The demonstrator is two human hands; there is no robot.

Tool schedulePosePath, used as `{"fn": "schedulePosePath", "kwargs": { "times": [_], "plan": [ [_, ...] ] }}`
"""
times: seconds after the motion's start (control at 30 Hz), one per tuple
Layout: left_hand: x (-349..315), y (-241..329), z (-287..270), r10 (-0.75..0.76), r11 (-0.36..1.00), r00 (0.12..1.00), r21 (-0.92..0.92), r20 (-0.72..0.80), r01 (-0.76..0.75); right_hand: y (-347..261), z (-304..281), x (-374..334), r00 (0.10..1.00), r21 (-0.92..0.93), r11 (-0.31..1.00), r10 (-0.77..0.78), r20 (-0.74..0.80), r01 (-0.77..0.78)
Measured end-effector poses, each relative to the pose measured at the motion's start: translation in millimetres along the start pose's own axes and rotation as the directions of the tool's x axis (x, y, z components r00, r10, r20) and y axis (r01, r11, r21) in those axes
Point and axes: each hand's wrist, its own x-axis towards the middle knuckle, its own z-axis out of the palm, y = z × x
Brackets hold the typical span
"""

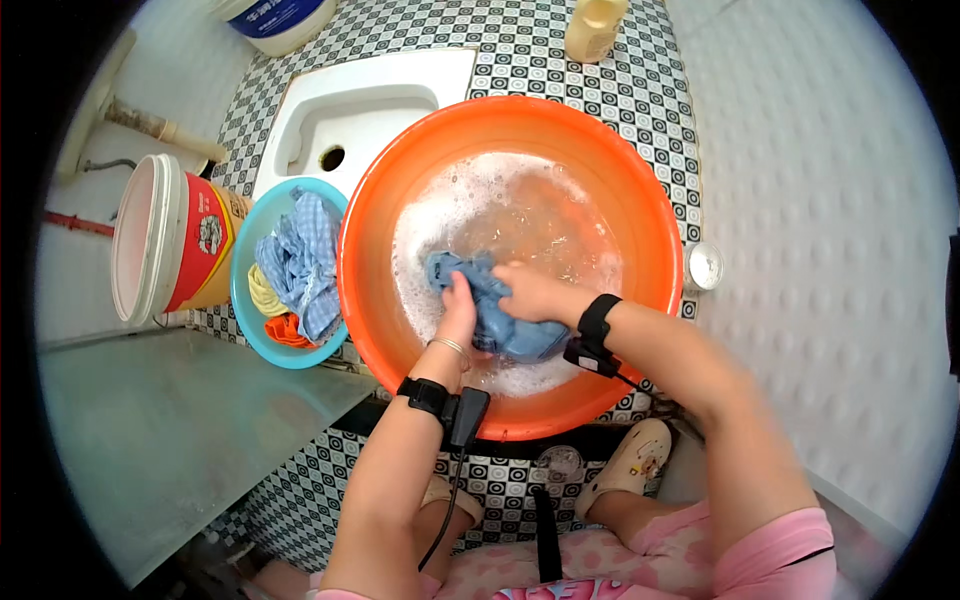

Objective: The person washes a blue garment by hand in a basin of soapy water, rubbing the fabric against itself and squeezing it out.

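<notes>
A wet blue cloth garment (510, 325) is bunched up in a large orange basin (650, 235) of soapy water. My left hand (459, 312) grips the garment's left part, thumb on top and the other fingers mostly hidden. Beside it, my right hand (530, 292) is closed on the upper middle of the same garment, fingers pressed into the fabric. White suds (440, 200) float around the left and far side of the water. The garment's lower end hangs into the foam. Black straps with small boxes sit on both my wrists.
At the left, a light blue basin (245, 300) holds checked blue, yellow and orange clothes. A red-and-yellow bucket (200, 245) lies behind it. A white squat toilet (455, 65), a beige bottle (595, 30) and a white tub (285, 35) are farther off. A small clear cup (704, 266) stands right.
</notes>
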Motion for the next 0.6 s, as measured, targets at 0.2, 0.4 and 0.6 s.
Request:
{"fn": "schedulePosePath", "kwargs": {
  "times": [0.2, 0.4, 0.6],
  "plan": [
    [-5.7, 3.6, -17.0, 0.179, 0.946, 0.944, -0.312, 0.277, -0.088, -80.2, -12.8, -32.9, 0.907, -0.033, 0.92, -0.39, -0.158, 0.39],
    [-6.8, 32.6, -20.1, 0.649, 0.627, 0.76, 0.591, -0.035, -0.508, -41.5, -56.1, -38.3, 0.883, -0.243, 0.959, -0.237, -0.404, 0.146],
    [-30.2, 38.0, -4.6, 0.662, 0.284, 0.746, 0.895, 0.076, -0.343, -9.3, -73.7, -64.3, 0.959, -0.496, 0.849, 0.266, 0.103, -0.182]
  ]
}}
